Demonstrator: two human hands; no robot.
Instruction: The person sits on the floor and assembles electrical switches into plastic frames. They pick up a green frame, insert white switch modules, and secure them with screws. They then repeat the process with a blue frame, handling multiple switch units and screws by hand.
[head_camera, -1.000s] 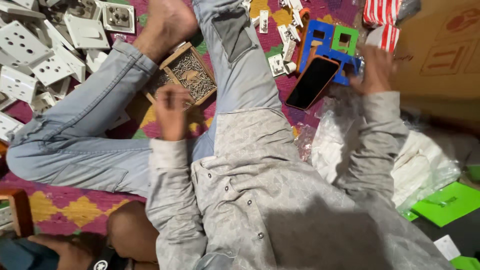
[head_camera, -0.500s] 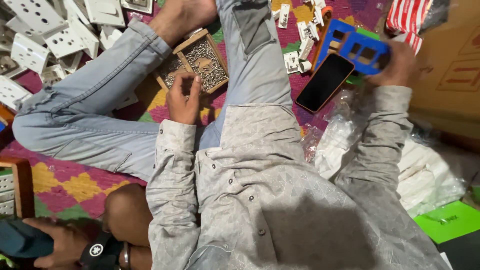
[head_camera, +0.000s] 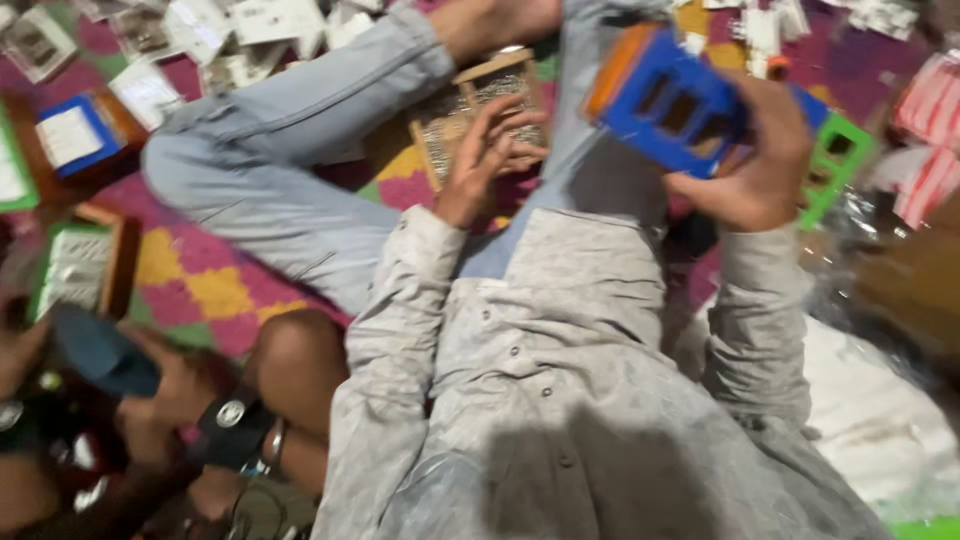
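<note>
Far lower left, another person's hand (head_camera: 165, 385) with a wristband grips a dark blue object, blurred. At centre, my left hand (head_camera: 487, 150) rests fingers spread on the small wooden tray of tiny metal parts (head_camera: 470, 110), gripping nothing. Upper right, my right hand (head_camera: 750, 165) is clamped on the blue plastic frame with square openings (head_camera: 665, 105); its long axis slopes down to the right, motion-smeared.

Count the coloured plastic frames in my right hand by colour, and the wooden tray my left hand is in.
Blue frame: 1, held in the right hand
Green frame: 1, behind that hand
Wooden tray of small parts: 1, left hand reaching into it
Total: 3
</note>
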